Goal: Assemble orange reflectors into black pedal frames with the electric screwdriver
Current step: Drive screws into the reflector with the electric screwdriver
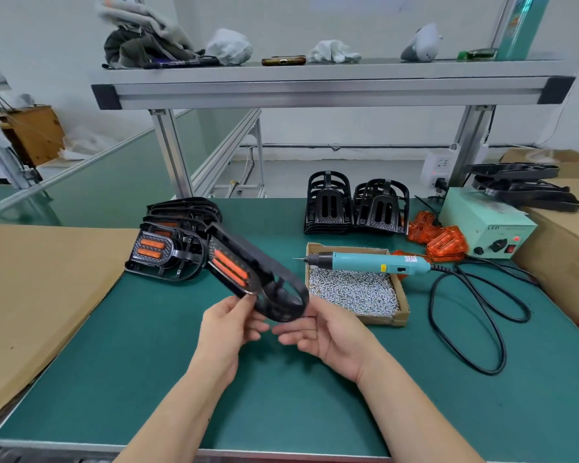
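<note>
While both bare hands meet above the green bench mat, the left hand pinches the near edge of a black pedal frame between thumb and fingertips and holds it tilted in the air. An orange reflector shows through two slots in the frame's face. The right hand lies palm up with fingers loosely extended just under the frame's rounded cage end. It seems to support the frame, though the black plastic hides the point of contact.

Just behind the held frame on the left is a stack of fitted pedals, its rear layers partly hidden. On the right, a teal electric screwdriver rests across a cardboard box of screws. Its black cable loops over the mat. Further back stand empty pedal frames, with loose orange reflectors beside them and partly hidden behind the screwdriver. A pale green power unit sits at the far right, its label too blurred to read fully.
</note>
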`<state>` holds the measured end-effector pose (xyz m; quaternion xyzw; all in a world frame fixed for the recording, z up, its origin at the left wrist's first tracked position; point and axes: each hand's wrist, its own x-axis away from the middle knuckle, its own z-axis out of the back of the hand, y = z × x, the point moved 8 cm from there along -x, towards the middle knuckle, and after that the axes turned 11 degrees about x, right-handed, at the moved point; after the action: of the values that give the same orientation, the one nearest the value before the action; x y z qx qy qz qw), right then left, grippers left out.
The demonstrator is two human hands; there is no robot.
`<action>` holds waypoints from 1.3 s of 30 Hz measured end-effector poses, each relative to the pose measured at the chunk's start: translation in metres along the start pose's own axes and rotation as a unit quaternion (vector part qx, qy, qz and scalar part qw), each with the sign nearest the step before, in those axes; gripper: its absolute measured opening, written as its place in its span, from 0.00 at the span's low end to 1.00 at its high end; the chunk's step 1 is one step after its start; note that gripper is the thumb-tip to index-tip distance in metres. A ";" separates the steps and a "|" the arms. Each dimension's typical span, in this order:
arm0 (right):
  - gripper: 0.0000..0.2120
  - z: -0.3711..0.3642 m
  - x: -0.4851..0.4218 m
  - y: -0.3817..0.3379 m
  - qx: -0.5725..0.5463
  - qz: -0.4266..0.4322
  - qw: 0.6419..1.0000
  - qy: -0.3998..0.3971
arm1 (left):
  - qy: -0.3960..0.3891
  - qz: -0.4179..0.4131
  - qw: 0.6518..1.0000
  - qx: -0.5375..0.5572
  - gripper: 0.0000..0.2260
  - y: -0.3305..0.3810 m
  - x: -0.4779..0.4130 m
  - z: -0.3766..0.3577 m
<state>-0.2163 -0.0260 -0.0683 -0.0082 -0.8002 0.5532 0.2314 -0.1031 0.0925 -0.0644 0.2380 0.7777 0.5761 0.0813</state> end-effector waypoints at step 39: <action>0.06 -0.006 -0.001 0.002 0.216 0.138 0.965 0.050 | 0.191 0.069 0.870 -0.448 0.32 0.059 -0.074 0.132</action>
<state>-0.2135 -0.0201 -0.0690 -0.0960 -0.6401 0.7384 0.1893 0.0310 0.1844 -0.0626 0.1144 0.4178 0.9012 -0.0109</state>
